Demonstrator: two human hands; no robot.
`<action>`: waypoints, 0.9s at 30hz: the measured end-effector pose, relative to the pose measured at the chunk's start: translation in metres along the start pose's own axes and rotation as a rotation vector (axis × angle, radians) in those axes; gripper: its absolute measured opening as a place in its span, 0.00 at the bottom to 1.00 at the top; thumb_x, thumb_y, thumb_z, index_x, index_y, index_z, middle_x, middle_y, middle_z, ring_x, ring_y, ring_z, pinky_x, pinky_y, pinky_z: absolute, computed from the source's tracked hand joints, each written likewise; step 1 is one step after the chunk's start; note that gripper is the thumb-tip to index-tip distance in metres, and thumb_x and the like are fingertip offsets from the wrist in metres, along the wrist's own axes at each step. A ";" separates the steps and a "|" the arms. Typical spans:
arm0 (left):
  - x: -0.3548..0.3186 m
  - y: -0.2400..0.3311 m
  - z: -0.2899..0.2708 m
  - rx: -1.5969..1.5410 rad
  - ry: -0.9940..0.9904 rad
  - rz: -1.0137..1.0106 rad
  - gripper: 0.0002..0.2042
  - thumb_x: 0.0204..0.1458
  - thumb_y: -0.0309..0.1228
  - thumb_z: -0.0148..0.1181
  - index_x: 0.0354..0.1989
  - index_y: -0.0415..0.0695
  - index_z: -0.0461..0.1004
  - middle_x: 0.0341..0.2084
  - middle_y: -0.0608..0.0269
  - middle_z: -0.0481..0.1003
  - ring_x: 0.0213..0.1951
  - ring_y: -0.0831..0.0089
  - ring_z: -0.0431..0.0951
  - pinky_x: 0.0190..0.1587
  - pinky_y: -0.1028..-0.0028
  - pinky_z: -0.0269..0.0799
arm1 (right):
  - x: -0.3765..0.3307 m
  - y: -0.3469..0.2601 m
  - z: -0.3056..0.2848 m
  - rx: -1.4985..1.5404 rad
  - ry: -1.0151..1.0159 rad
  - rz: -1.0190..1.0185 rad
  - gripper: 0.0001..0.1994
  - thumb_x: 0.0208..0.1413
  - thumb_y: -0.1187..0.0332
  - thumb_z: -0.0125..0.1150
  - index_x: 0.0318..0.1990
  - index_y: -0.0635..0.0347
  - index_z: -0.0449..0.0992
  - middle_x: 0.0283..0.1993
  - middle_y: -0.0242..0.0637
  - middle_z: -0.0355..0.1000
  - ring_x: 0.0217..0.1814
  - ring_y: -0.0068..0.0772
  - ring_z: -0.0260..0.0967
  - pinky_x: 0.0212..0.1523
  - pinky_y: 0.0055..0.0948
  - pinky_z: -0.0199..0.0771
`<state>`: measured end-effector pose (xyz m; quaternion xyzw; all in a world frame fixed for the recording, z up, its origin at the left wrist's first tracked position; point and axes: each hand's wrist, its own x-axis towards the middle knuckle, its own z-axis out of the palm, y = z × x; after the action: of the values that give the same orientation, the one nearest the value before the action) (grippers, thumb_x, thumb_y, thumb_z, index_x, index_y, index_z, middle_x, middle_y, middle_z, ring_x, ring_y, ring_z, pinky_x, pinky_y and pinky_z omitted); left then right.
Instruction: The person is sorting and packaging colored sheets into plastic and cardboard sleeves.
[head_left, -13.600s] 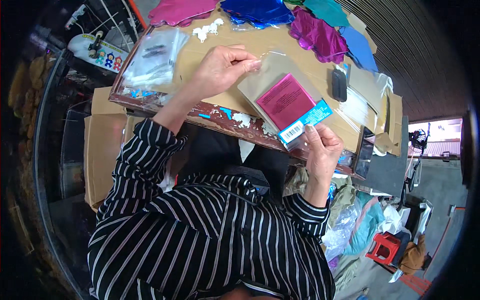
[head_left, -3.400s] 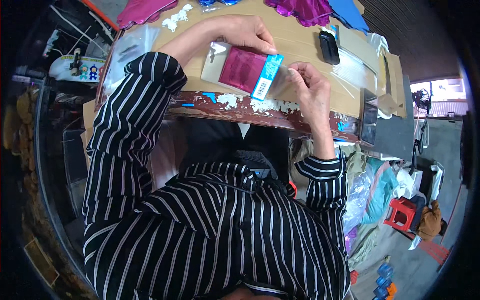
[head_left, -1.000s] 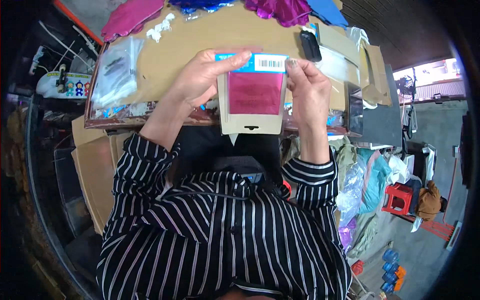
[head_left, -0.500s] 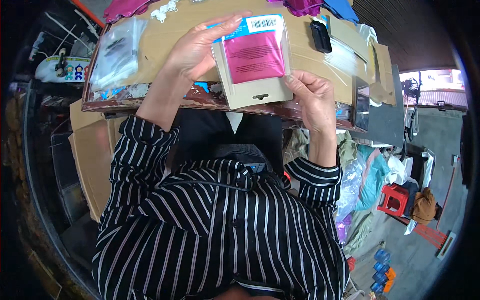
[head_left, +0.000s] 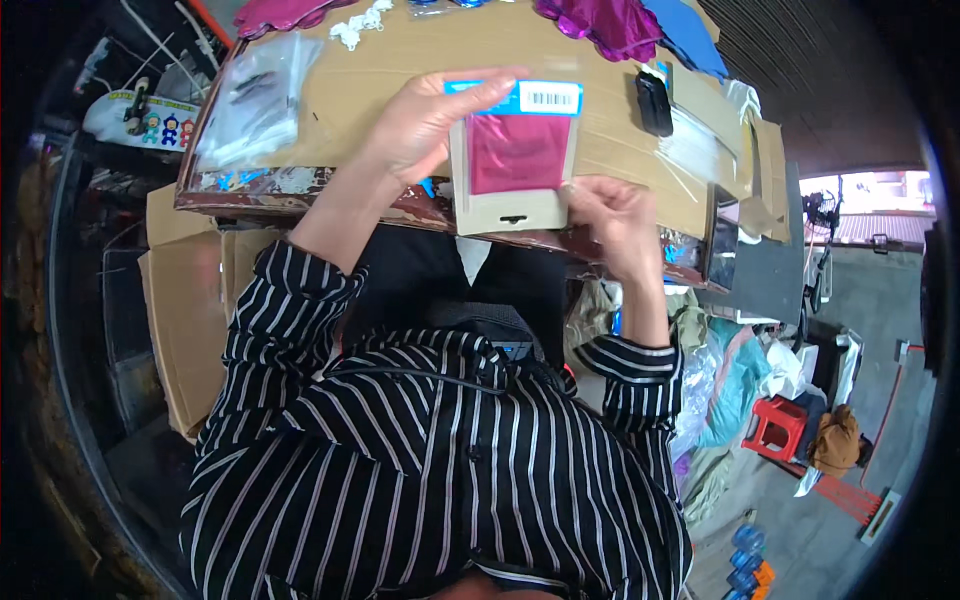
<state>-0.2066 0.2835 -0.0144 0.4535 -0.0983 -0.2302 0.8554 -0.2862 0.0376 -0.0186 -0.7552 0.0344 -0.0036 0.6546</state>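
Note:
I hold up a flat hang-hole package (head_left: 516,212) over the near edge of the table. It has a pale card, a blue band with a white barcode label along its upper edge, and a shiny magenta panel in the middle. My left hand (head_left: 420,125) is closed round the package's upper left edge, its thumb lying along the blue band. At the lower right edge, my right hand (head_left: 615,215) pinches the card and is slightly blurred; its fingertips are partly hidden. The slot of the hang hole faces toward me.
Brown cardboard (head_left: 360,85) covers the worktable. Clear plastic bags (head_left: 262,100) lie at left, a small black object (head_left: 655,105) at right. Magenta fabric (head_left: 610,30) and white bits (head_left: 360,25) sit at the far side. A red stool (head_left: 775,428) stands on the floor at right.
The package has moved a little down and right in the picture and sits straighter. Both hands keep hold of it. The table has also shifted in view.

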 end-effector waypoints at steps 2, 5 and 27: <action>-0.002 -0.001 0.006 0.154 0.008 0.044 0.18 0.63 0.33 0.59 0.58 0.37 0.75 0.51 0.59 0.79 0.55 0.75 0.77 0.59 0.72 0.74 | 0.000 -0.020 -0.007 -0.407 0.162 -0.260 0.09 0.57 0.70 0.69 0.41 0.66 0.83 0.35 0.36 0.80 0.31 0.24 0.73 0.33 0.21 0.70; -0.005 -0.008 0.018 0.223 -0.025 0.061 0.17 0.63 0.32 0.60 0.56 0.37 0.77 0.48 0.59 0.80 0.53 0.76 0.78 0.57 0.73 0.75 | 0.012 -0.064 -0.005 -0.832 0.254 -0.971 0.11 0.52 0.70 0.70 0.44 0.58 0.84 0.41 0.34 0.79 0.41 0.33 0.74 0.43 0.30 0.72; -0.032 0.007 0.050 0.340 -0.154 0.034 0.15 0.58 0.27 0.65 0.53 0.35 0.78 0.44 0.55 0.82 0.44 0.73 0.82 0.51 0.74 0.78 | 0.009 -0.083 0.012 -1.189 0.061 -1.274 0.10 0.41 0.72 0.68 0.33 0.59 0.77 0.35 0.33 0.71 0.47 0.34 0.72 0.58 0.46 0.62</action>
<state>-0.2514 0.2659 0.0210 0.5710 -0.2083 -0.2299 0.7601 -0.2729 0.0608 0.0614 -0.8467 -0.3809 -0.3706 0.0241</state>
